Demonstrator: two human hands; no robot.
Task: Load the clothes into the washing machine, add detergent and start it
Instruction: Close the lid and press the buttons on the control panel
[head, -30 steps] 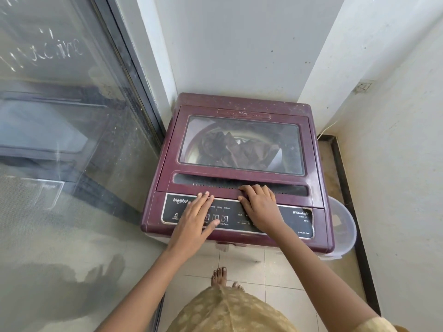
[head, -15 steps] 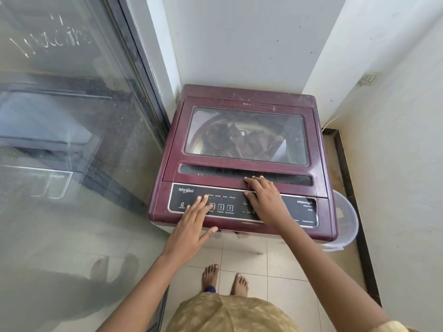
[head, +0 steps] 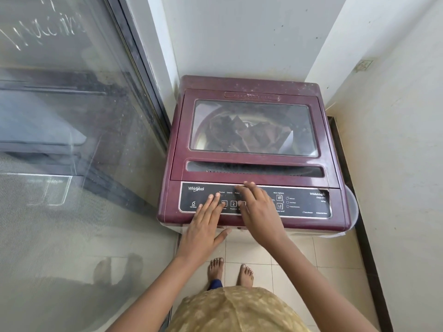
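Glossy maroon boxy washing machine [head: 251, 168]

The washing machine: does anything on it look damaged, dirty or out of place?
Yes. The control panel overlay looks peeled or chipped at its upper right corner, near the lid seam. The maroon top behind the lid is speckled with pale dust or spots. The lid itself sits closed and straight.

Both arms bare from wrist up, no sleeves in view. Left hand [head: 203, 226] and right hand [head: 260, 212] without rings, bangles or watch. Below hands: mustard-gold patterned garment [head: 237, 310], dark blue cloth edge [head: 215, 283] beneath, bare feet [head: 245, 275].
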